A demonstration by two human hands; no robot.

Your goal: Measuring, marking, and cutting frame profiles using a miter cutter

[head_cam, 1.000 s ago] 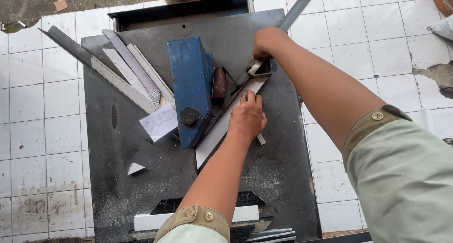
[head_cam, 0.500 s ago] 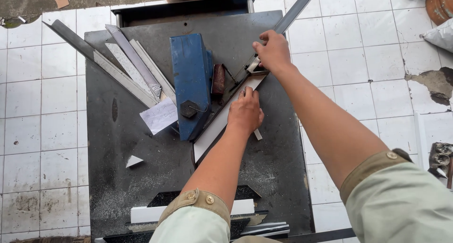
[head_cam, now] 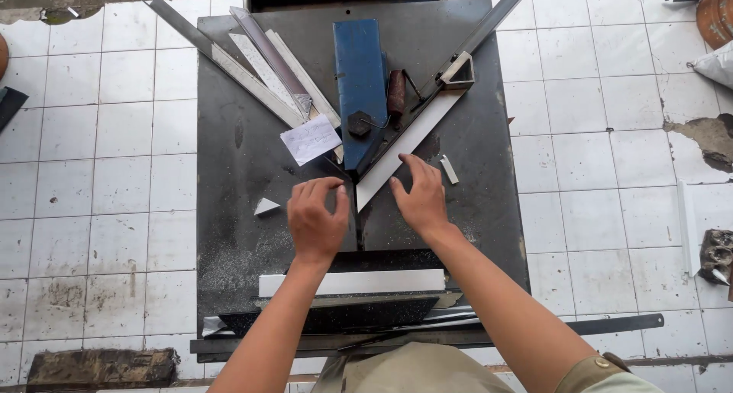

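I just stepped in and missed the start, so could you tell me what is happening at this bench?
A person stands over a dark metal saw table on a white tiled floor. The right hand rests its fingers on the lower end of a pale aluminium profile lying diagonally against the angled fence, beside the blue blade guard. The left hand hovers, curled and empty, just left of the blade slot. More profiles and a paper slip lie at the table's left.
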